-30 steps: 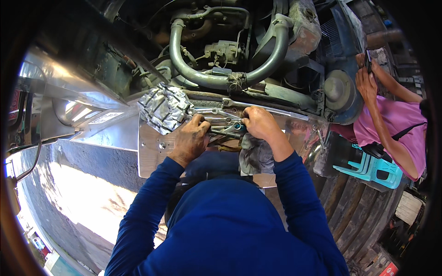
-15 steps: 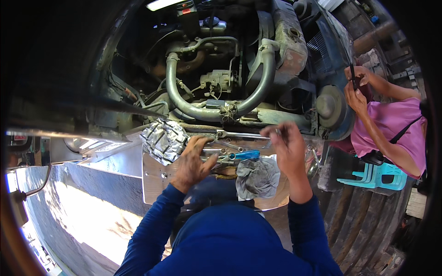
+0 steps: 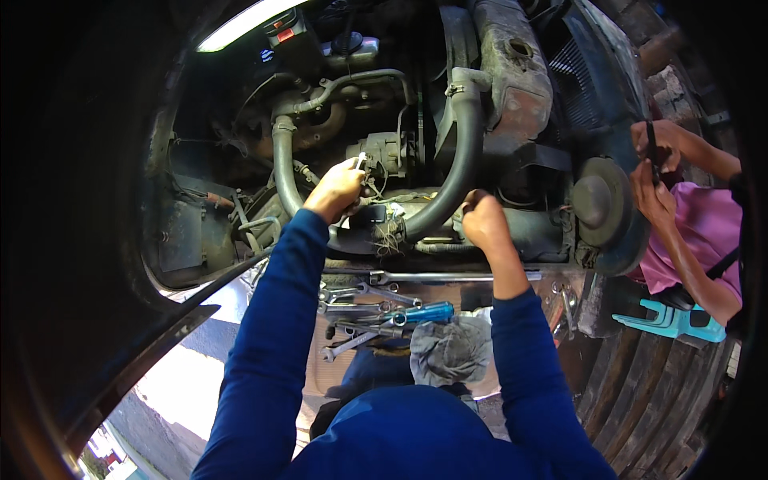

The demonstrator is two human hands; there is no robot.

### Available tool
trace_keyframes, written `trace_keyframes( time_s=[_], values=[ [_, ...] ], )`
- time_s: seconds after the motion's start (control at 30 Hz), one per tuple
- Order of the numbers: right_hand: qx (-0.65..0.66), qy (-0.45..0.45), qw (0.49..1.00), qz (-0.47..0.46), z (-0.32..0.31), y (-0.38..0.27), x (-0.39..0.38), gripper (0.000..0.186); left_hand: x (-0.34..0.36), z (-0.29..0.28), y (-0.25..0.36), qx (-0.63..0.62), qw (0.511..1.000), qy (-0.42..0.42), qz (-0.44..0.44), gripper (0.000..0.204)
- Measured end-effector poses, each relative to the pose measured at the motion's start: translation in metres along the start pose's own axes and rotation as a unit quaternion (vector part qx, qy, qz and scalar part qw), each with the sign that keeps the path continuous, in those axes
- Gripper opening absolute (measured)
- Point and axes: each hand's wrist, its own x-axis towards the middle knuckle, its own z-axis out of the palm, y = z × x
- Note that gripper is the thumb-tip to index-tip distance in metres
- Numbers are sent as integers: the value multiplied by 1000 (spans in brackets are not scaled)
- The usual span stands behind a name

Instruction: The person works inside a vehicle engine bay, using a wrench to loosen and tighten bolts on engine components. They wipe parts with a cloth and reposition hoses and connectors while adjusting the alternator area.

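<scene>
Inside the engine bay, my left hand [image 3: 336,192] is closed on a small pale metal tool [image 3: 362,160], its tip sticking up past my fingers. The tip is close to the alternator-like part [image 3: 381,150], but I cannot tell whether they touch. My right hand [image 3: 484,220] is curled closed beside the right side of a thick curved hose [image 3: 460,172]; anything in its fingers is hidden. Below my hands lie several wrenches [image 3: 352,346], a blue-handled tool [image 3: 428,312], a long metal bar [image 3: 448,277] and a crumpled grey rag [image 3: 452,352] on a brown board [image 3: 320,370].
At the right, a person in a pink top [image 3: 694,232] holds a dark object in both hands. A turquoise plastic stool [image 3: 672,322] stands below on wooden planks [image 3: 616,376]. A round dark metal housing [image 3: 594,200] borders the engine bay. Upper left, a bright lamp [image 3: 248,24] shines.
Both hands have moved forward from the tools into the engine bay, the left one now with a small pale tool. The view has shifted, and the checked cloth at the left is out of sight.
</scene>
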Motion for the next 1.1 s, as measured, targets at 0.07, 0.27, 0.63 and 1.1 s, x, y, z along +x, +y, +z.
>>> trace_keyframes(
  time_s=[0.07,0.27,0.63,1.1],
  values=[
    [66,-128,989,-40,52,19,40,25,47,6,-5,48,995,22,-87,18],
    [175,-316,931,-56,125,0,119,25,127,29,-38,508,861,-32,14,22],
    [48,-343,933,-94,183,-19,124,20,155,57,-77,310,933,180,21,45],
    [61,-343,937,3,185,-19,122,23,173,44,-98,100,990,95,1,45]
  ],
)
